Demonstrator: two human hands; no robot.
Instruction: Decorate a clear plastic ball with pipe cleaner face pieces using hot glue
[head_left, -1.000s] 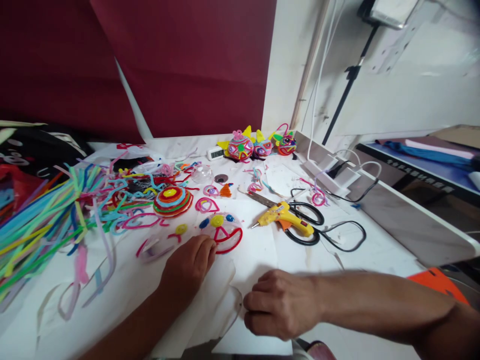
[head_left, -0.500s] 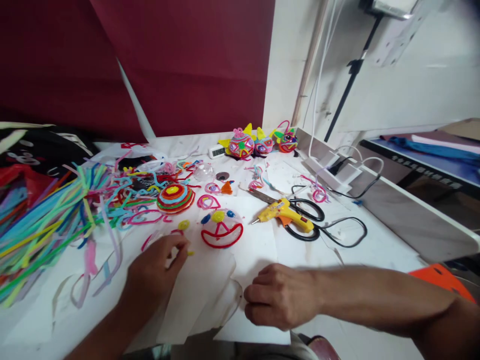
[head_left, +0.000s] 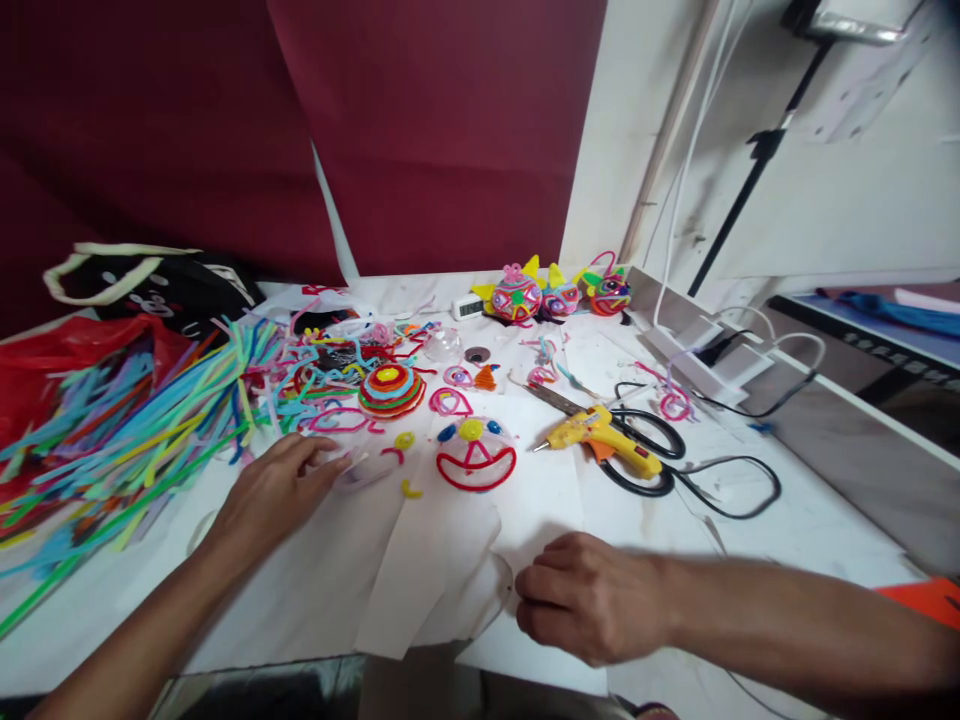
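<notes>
Red-mouthed clear plastic dome (head_left: 476, 458)'s on white paper (head_left: 442, 560), probably for easy reach. Left hand (head_left: 281, 490) is half open near a curved yellow scrap (head_left: 411, 490), right hand (head_left: 577, 600) loosely fisted; can't tell if either's gripping anything.

we have bare white paper (head_left: 420, 590) to pass over between our left hand (head_left: 281, 490) and right hand (head_left: 589, 600), on the near side of the smiling face piece (head_left: 472, 430). beyond our right hand, the yellow glue gun (head_left: 600, 438) over the scissors (head_left: 645, 489) blocks us, with a looping black cable (head_left: 777, 480) beside it. heaped pipe cleaners (head_left: 180, 410) crowd our left hand's far side.
</notes>
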